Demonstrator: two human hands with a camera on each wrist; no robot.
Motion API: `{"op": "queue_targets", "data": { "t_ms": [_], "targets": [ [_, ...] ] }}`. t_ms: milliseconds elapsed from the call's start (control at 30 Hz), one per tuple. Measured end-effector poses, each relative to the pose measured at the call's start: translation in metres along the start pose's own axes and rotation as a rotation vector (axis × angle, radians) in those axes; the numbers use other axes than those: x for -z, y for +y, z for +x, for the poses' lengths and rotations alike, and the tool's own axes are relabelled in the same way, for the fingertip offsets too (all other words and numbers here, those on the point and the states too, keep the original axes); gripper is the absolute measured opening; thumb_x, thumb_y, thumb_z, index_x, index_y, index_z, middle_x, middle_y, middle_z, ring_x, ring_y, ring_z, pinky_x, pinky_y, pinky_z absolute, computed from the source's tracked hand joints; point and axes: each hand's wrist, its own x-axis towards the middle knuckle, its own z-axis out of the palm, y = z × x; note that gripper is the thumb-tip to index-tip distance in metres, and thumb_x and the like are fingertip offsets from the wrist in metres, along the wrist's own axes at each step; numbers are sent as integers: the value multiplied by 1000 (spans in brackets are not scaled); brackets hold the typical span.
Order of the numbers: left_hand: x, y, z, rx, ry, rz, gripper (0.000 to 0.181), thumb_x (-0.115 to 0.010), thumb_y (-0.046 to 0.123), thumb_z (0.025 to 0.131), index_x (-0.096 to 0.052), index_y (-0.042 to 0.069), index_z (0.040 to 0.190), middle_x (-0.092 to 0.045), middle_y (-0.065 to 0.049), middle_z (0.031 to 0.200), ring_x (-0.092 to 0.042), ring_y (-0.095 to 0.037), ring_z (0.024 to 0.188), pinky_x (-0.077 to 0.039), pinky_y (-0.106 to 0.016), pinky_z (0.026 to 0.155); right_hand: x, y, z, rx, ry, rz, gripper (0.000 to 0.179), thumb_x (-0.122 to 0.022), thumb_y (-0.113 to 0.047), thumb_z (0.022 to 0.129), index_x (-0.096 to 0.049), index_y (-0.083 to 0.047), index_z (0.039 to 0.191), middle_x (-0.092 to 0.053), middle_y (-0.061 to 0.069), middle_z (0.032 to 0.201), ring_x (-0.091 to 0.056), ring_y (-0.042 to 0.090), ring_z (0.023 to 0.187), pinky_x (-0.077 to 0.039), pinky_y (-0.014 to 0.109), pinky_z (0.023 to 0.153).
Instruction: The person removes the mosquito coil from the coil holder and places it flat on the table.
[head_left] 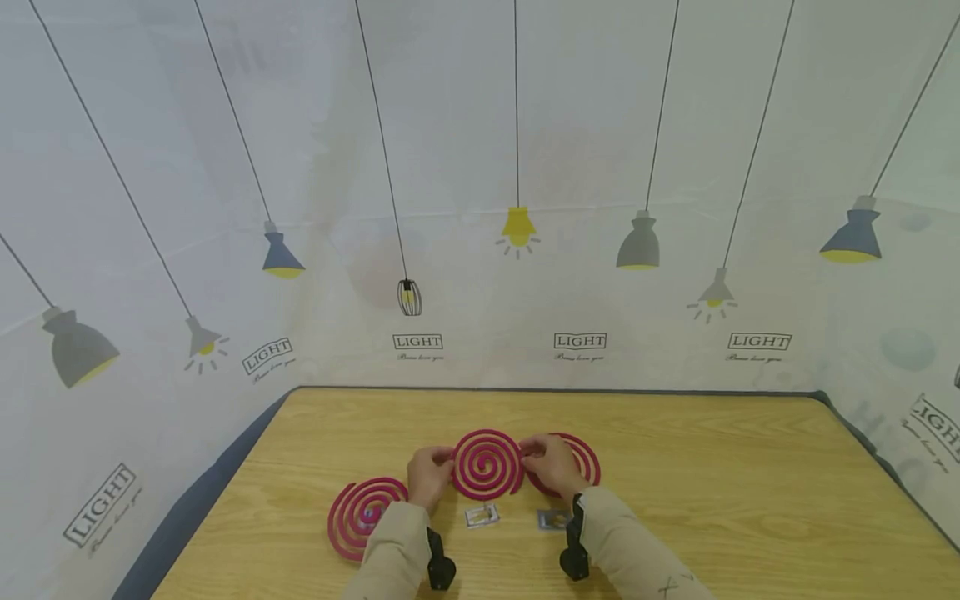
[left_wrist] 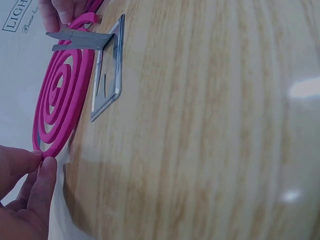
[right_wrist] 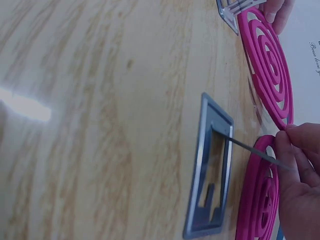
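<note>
coil (head_left: 486, 464) lower centre of frame, between both | left hand (head_left: 430, 477) pinches left rim | right hand (head_left: 553, 463) pinches right rim | stand (head_left: 482, 516) just below coil

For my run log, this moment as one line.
left fingers: pinch middle coil; right fingers: pinch middle coil; metal stands: on table

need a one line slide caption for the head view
A person's left grip and right grip hold a pink coil by opposite edges over a wooden table.
</note>
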Motion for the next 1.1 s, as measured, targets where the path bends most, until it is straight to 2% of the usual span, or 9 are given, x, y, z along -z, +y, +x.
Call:
{"op": "queue_targets", "data": {
  "t_ms": [267, 367, 533, 700, 867, 1100],
  "targets": [
    [-2, 0, 0, 6, -22, -24, 18, -57, -10, 77, -63, -9, 94, -62, -15, 81, -59, -22, 72, -51, -26, 59, -2, 2, -1, 7, 10, 12, 20, -60, 6, 77, -61, 5, 97, -63, 15, 91, -58, 25, 82, -49, 36, 72],
    [-3, -1, -1, -13, -26, -12, 20, -57, -11, 76, -62, -11, 95, -62, -16, 82, -59, -24, 74, -51, -27, 60, -2, 2, -1, 13, 8, 13, 21, -60, 7, 77, -61, 5, 98, -62, 16, 91, -59, 26, 82, -50, 36, 72],
    [-4, -3, -2, -55, -7, 11, 20, -57, -11, 75, -62, -11, 94, -62, -17, 81, -59, -25, 74, -50, -30, 62, -2, 2, -1, 6, 2, 13, 21, -60, 7, 77, -61, 6, 98, -62, 16, 92, -59, 26, 82, -50, 36, 72],
    [-4, -2, -2, -69, 14, 22, 20, -57, -11, 74, -63, -11, 93, -63, -17, 82, -60, -25, 74, -50, -31, 64, -3, 1, -1, 4, 4, -5, 21, -60, 7, 77, -60, 5, 98, -62, 16, 91, -59, 25, 81, -50, 36, 71],
    [-5, -2, -3, -70, 16, 33, 18, -59, -7, 76, -63, -9, 94, -63, -17, 84, -60, -25, 75, -50, -32, 65, -5, 2, 0, 13, 15, -29, 21, -61, 7, 76, -60, 5, 98, -62, 14, 90, -59, 24, 81, -50, 35, 70],
    [-3, -1, -2, -80, -10, -5, 19, -59, 0, 81, -61, -9, 98, -61, -20, 89, -60, -28, 80, -50, -34, 67, -4, 2, 0, 15, 37, -30, 21, -61, 6, 77, -61, 4, 98, -62, 14, 91, -59, 24, 81, -50, 35, 71]
  ]
}}
